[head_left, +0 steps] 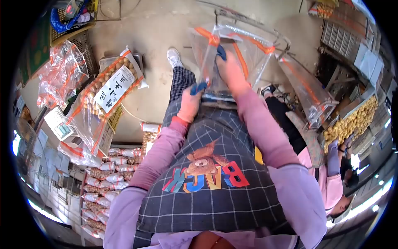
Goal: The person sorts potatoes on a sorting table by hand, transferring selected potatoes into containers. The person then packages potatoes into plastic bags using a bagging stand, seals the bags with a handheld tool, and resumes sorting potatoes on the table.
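Observation:
In front of my body a clear plastic bag with orange stripes (258, 62) hangs spread on a metal frame (248, 20). My left hand (191, 99), in an orange glove with blue fingertips, is closed at the bag's near left edge. Gloved the same way, my right hand (227, 66) reaches over the bag's opening, its fingers pressed together on the plastic. What lies between the fingertips of either hand is too small to make out.
A full bag with a white label (114, 89) lies on a scale (60, 128) at left, beside crumpled empty bags (62, 74). Filled bags (99, 195) are stacked lower left. At right are another hanging bag (306, 89), a co-worker (331, 186) and a tray of round yellowish produce (352, 122).

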### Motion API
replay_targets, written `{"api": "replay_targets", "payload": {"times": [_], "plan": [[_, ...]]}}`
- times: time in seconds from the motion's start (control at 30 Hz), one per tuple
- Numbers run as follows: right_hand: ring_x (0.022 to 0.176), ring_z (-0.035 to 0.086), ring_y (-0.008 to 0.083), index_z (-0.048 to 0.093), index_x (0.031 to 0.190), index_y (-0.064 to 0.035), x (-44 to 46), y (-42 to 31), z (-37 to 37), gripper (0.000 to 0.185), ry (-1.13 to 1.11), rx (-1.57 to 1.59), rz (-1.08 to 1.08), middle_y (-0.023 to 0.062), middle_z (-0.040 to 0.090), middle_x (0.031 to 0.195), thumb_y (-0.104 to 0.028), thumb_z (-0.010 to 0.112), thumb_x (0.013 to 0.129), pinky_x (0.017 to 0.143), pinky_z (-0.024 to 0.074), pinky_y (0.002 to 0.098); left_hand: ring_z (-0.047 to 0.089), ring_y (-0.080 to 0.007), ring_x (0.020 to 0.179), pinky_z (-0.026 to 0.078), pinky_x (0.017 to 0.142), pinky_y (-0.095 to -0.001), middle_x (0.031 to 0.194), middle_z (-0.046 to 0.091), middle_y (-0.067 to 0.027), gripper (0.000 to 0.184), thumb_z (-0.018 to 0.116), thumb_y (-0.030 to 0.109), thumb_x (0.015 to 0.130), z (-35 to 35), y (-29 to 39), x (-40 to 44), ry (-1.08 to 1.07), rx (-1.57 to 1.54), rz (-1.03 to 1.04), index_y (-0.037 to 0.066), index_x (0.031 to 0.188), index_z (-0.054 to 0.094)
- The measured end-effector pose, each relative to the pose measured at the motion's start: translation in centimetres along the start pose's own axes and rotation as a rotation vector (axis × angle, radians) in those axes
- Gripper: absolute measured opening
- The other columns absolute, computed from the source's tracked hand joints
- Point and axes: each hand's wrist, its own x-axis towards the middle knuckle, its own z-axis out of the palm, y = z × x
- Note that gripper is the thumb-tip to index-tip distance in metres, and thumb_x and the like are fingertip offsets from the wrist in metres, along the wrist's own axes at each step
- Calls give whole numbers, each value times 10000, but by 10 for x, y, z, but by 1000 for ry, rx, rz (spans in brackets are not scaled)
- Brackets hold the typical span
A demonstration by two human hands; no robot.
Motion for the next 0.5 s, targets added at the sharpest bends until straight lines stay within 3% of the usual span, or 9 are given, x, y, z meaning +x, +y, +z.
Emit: {"api": "replay_targets", "payload": {"times": [0.03, 0.13, 0.17, 0.23, 0.27, 0.3, 0.37, 0.47, 0.5], "plan": [[1164, 549, 315, 499, 1270, -16, 38, -4, 13, 464, -181, 142, 319, 208, 541, 1283, -266, 532, 880, 930, 455, 384, 552, -103, 733, 456, 694, -260, 808, 653, -49, 171, 632, 59, 875, -1, 2, -5, 6, 5, 0, -54, 1001, 654], [1134, 561, 253, 529, 1235, -11, 90, 20, 98, 419, -339, -62, 435, 181, 575, 1231, -275, 469, 916, 908, 466, 377, 594, -137, 929, 466, 845, -262, 1044, 652, -83, 340, 549, 156, 944, -14, -16, -16, -112, -376, -33, -38, 1222, 567], [1130, 559, 236, 562, 1200, -20, 102, 43, 141, 401, -384, 255, 466, 158, 594, 1206, -296, 483, 920, 919, 460, 366, 597, -151, 999, 465, 893, -266, 1129, 637, -90, 414, 510, 227, 974, -28, -19, -18, -107, -536, -13, -23, 1304, 522], [1123, 558, 223, 574, 1197, -31, 94, 25, 143, 375, -512, 215, 337, 138, 599, 1202, -276, 500, 923, 922, 458, 360, 550, -190, 1140, 421, 986, -321, 1275, 564, -111, 537, 463, 387, 993, -81, -79, -7, 229, -355, -20, 32, 1395, 428], [1120, 557, 216, 580, 1195, -37, 89, 21, 136, 362, -582, 155, 219, 128, 602, 1200, -266, 509, 924, 924, 458, 357, 550, -229, 1129, 418, 984, -353, 1287, 541, -113, 538, 458, 447, 983, -117, -112, 5, 403, -701, -183, 71, 1368, 456], [1117, 557, 210, 585, 1193, -42, 89, 15, 129, 350, -646, 84, 61, 118, 604, 1198, -256, 518, 925, 925, 457, 355, 547, -256, 1113, 431, 961, -392, 1289, 525, -109, 542, 458, 487, 970, -156, -147, 12, 599, -781, -192, 98, 1348, 465], [1110, 556, 197, 597, 1189, -53, 101, -1, 122, 326, -773, -40, -308, 99, 610, 1194, -236, 535, 927, 928, 455, 349, 478, -253, 1198, 370, 1021, -441, 1304, 505, -99, 561, 447, 505, 966, -227, -137, 46, 979, -850, -228, 94, 1348, 461], [1100, 554, 178, 614, 1184, -70, 146, -25, 164, 293, -1010, -15, -588, 69, 618, 1188, -205, 561, 930, 933, 453, 340, 481, -249, 1186, 373, 1009, -434, 1296, 507, -97, 563, 452, 507, 962, -279, -131, 78, 1067, -880, -140, 95, 1347, 464], [1128, 552, 196, 616, 1181, -52, 159, -33, 184, 324, -1206, 190, -334, 90, 605, 1233, -218, 596, 903, 960, 432, 344, 482, -248, 1182, 374, 1005, -432, 1294, 508, -96, 564, 453, 507, 961, -284, -132, 84, 1075, -890, -132, 96, 1346, 466]]}}
